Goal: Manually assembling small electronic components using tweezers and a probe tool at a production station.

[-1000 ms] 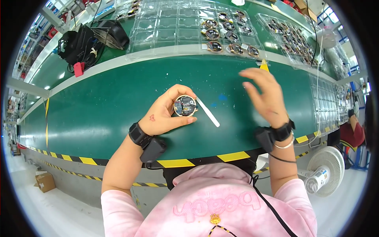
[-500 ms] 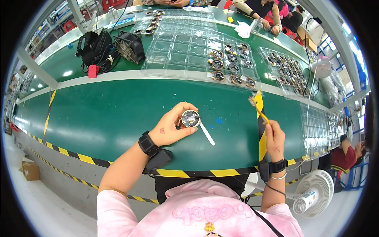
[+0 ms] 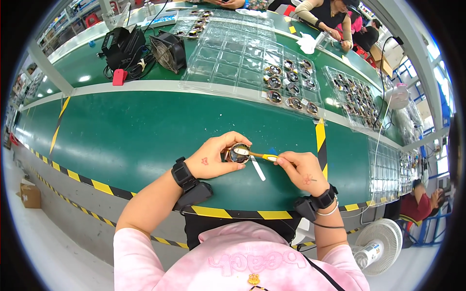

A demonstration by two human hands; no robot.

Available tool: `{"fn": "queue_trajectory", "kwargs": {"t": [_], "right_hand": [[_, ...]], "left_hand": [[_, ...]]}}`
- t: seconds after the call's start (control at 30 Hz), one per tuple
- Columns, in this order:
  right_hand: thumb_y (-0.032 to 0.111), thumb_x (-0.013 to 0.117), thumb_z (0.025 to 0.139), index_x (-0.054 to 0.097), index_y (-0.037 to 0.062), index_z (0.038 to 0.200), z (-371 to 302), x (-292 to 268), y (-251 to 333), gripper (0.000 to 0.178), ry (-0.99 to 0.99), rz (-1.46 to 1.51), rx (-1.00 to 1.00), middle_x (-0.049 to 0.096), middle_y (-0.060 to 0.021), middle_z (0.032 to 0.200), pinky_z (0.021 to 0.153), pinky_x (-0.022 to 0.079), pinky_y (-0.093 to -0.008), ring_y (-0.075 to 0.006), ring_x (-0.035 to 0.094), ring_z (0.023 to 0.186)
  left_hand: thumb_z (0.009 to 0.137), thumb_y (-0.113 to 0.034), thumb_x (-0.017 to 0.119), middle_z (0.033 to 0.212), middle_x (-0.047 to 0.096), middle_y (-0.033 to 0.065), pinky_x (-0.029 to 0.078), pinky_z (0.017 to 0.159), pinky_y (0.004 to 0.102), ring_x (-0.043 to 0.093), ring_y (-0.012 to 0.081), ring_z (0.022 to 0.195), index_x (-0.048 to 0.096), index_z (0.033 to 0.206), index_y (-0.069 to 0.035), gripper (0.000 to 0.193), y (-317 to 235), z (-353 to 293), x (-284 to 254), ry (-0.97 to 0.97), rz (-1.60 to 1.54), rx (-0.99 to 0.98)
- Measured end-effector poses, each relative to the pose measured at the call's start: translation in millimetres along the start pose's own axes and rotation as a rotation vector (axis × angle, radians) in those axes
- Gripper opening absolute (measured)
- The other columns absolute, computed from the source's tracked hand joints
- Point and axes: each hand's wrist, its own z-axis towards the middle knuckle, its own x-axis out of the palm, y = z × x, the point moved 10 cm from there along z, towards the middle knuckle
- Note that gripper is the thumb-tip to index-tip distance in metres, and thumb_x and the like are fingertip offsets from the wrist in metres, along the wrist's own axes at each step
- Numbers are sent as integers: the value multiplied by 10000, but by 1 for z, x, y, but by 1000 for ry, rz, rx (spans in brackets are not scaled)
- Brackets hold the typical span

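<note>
Between the fingertips and thumb of my left hand [image 3: 213, 157] is a small round watch case [image 3: 238, 158] with dark electronics inside. My right hand [image 3: 306, 169] pinches the yellow-and-white handle of a toothbrush [image 3: 264, 156]. Its pale oval head lies over the face of the watch case, partly covering it; whether the bristles touch cannot be made out. Just right of the case, a slim white plastic stick [image 3: 258, 169] lies on the green table [image 3: 121, 140], partly beneath the brush.
Beyond the grey ledge, a clear compartment tray [image 3: 223, 58] holds several round watch parts [image 3: 274, 83] at its right. A second filled tray [image 3: 352, 89] stands farther right. A black fan [image 3: 167, 51] and red tag [image 3: 119, 76] sit at left. Co-workers [image 3: 335, 24] work across the table.
My right hand has swung left from the striped tape, bringing the toothbrush over the watch case. My left hand still holds the case at nearly the same spot.
</note>
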Motion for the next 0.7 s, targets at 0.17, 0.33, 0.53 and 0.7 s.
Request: {"fn": "queue_trajectory", "kwargs": {"t": [0.17, 0.33, 0.53, 0.7], "right_hand": [[197, 609, 933, 706, 65, 857, -7, -19, 6, 181, -161, -253, -44, 584, -108, 606, 492, 415, -315, -215, 550, 496], [217, 616, 919, 706, 85, 830, -14, -28, 0, 182, -93, -41, 138, 608, -120, 621, 497, 441, -351, -298, 593, 534], [242, 643, 897, 686, 106, 797, -11, -16, -2, 174, -163, -169, 38, 610, -106, 608, 498, 456, -386, -315, 602, 540], [209, 644, 900, 677, 88, 799, -15, -17, 7, 161, -200, -122, 13, 592, -111, 603, 485, 437, -365, -298, 585, 520]], "left_hand": [[783, 3, 760, 1138, 611, 63, 477, 922, 281, 598, 127, 1033, 519, 1239, -18, 516, 4, 1, 0, -25, 67, -37], [773, 12, 763, 1133, 621, 67, 479, 920, 280, 598, 118, 1042, 519, 1226, -18, 516, 5, 1, -7, -67, 45, -35], [767, 9, 771, 1125, 623, 59, 485, 908, 278, 603, 111, 1032, 519, 1206, -22, 506, 5, 1, -4, -85, 65, -45], [770, 1, 772, 1100, 627, 55, 491, 883, 270, 611, 106, 997, 518, 1195, -30, 496, 4, 4, -8, -94, 123, -64]]}}
